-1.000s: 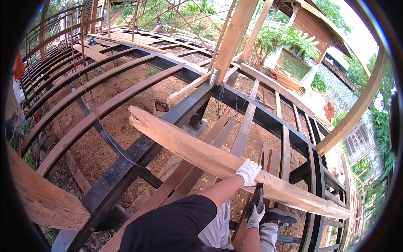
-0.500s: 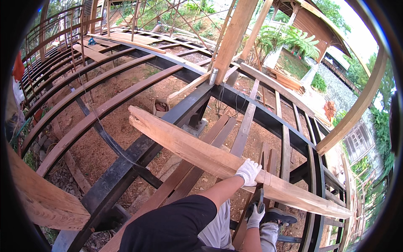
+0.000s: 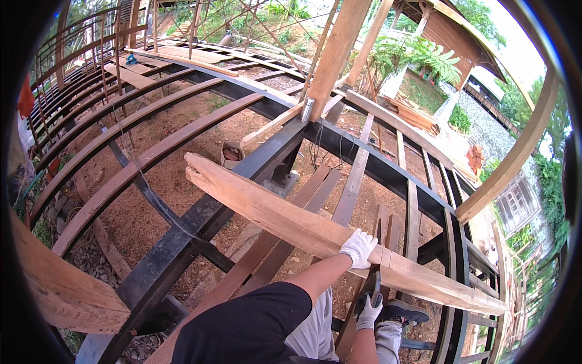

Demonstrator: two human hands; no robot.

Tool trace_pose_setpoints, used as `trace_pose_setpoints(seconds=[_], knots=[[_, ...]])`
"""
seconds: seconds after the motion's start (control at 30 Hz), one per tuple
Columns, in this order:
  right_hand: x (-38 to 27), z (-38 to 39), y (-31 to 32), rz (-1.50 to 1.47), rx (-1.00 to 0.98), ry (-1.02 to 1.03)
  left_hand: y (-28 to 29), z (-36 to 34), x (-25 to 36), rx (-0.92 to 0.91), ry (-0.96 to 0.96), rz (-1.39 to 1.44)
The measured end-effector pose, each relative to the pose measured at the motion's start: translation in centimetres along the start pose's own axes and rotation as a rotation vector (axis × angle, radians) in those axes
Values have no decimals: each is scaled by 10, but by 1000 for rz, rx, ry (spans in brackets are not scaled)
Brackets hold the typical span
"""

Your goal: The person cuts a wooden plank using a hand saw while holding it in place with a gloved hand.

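My left hand, in a white knit glove, grips the upper edge of a long, thick wooden beam that crosses in front of me. Dark lines cross the beam just right of that hand. Below it my right hand, gloved too, is closed round the dark handle of what looks like a handsaw. Its narrow blade, seen almost edge-on, meets the beam's near side close to my left hand. How deep the blade sits cannot be made out. The beam lies across black steel girders and wooden joists.
Black steel girders and wooden joists frame gaps over bare earth. A wooden post rises ahead, with a metal flask at its foot. A cardboard box sits below. My shoe is beside the saw.
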State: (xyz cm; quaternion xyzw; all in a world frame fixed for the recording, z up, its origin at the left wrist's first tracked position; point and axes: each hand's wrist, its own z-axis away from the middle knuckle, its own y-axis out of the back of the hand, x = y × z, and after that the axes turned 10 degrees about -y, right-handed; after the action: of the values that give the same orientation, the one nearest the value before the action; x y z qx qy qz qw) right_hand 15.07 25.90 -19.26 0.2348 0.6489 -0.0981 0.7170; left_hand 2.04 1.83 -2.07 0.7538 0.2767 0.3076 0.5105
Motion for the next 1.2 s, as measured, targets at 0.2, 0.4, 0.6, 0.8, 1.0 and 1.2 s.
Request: trace_pose_setpoints(seconds=[0.2, 0.4, 0.6, 0.8, 1.0, 1.2], knots=[[-29, 19, -8, 10, 65, 89, 0, 1, -1, -4, 0, -5], [-33, 20, -7, 19, 52, 74, 5, 1, 0, -28, 9, 20], [-23, 16, -9, 20, 86, 29, 4, 2, -2, -9, 4, 3], [-9, 4, -3, 41, 62, 43, 10, 2, 0, -9, -3, -3], [-22, 25, 6, -28, -48, -91, 2, 8, 2, 24, -27, 29], [0, 33, 10, -99, -95, 30, 9, 11, -17, 30, -119, 166]])
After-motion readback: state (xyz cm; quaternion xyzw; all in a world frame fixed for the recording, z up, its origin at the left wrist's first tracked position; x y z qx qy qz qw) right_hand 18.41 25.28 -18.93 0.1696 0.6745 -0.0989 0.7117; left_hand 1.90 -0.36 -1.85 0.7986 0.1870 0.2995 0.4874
